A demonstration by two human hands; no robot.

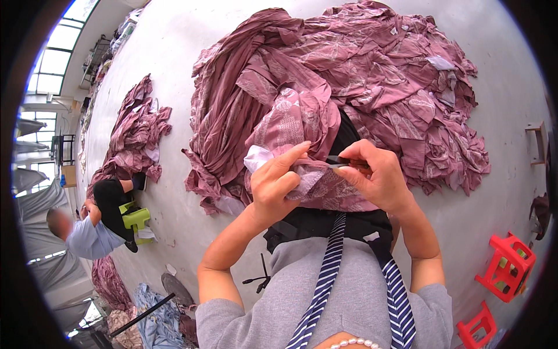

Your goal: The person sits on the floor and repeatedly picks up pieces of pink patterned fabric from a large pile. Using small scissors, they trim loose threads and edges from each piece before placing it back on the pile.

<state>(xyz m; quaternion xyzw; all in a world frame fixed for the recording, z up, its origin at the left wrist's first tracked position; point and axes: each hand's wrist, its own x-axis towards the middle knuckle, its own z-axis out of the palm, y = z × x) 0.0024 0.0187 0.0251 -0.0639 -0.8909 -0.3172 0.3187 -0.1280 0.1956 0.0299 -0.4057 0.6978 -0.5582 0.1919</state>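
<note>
Across my lap lies a dusty-pink patterned fabric (285, 125), part of a large heap spread on the floor in front of me. My left hand (276, 186) is closed, pinching a folded edge of this fabric. Small dark thread snips (338, 162) are gripped in my right hand (375, 174), their pointed blades directed left at the pinched edge. The blade tips are at or very close to the cloth; whether they touch it I cannot tell. A white piece of cloth (257, 157) sticks out beside my left hand.
The pink fabric heap (401, 87) fills the floor ahead. At left, a person (96, 232) sits on a green stool (136, 221) beside another pink pile (133, 134). Red plastic stools (505, 267) stand at right. Blue cloth (157, 317) lies at lower left.
</note>
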